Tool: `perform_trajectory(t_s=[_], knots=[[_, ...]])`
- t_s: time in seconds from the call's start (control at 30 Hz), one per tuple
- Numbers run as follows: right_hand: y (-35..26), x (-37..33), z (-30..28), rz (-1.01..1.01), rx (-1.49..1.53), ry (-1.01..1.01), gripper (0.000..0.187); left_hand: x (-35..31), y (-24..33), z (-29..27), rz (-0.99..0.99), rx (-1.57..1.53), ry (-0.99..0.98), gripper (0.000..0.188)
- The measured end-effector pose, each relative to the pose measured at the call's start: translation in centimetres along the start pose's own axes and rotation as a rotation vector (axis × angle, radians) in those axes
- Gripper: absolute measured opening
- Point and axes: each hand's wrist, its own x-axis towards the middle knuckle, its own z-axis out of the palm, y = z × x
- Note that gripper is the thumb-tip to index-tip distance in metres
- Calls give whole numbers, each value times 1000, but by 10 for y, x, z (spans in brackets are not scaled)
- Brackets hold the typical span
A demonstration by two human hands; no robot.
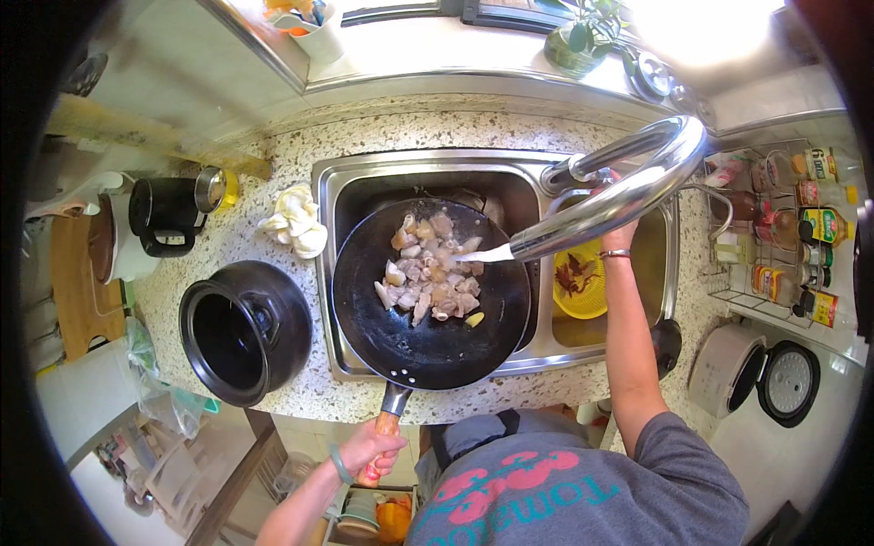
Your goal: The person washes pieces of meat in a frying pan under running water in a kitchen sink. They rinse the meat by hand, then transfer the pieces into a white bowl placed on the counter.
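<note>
Wok of meat pcs under running tap, L hand on handle

Speckled counter (pixel 291 156) runs round a 2-basin steel sink (pixel 437 161). Black wok (pixel 428 353) sits over the L basin, covering most of it; can't tell if it rests on the rim. Big black pot (pixel 293 318) stands on the counter just L of the sink. Curved chrome faucet (pixel 628 196) reaches in from the R, water falling into the wok. Yellow basket (pixel 590 308) is in the R basin w/ dark red bits inside. L hand (pixel 371 452) is wrapped firmly round the wok's wooden handle. R hand (pixel 621 235) is up by the faucet (partly hidden behind it, so can't tell its grip). Pale meat pcs (pixel 428 273) lie heaped mid-wok, w/ a small yellow pc (pixel 474 319) near them.
</note>
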Motion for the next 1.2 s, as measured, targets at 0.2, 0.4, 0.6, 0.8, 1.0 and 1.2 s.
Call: perform_trajectory(t_s=[0.2,0.4,0.6,0.8,1.0,1.2], knots=[[9,-89,37,45,-94,-203,22,-16,-15,10,43,-22,15,21],[64,-140,127,-633,-637,-1100,59,-51,-16,28,28,-18,66,18],[96,-170,140,-747,-745,-1193,72,-86,-7,44,-48,-34,134,17],[104,-188,139,-756,-732,-1227,72,-113,20,59,-130,9,166,17],[107,-199,137,-671,-634,-1226,68,-131,51,75,-240,49,230,18],[110,-207,140,-605,-560,-1200,67,-137,69,83,-301,87,237,16]])
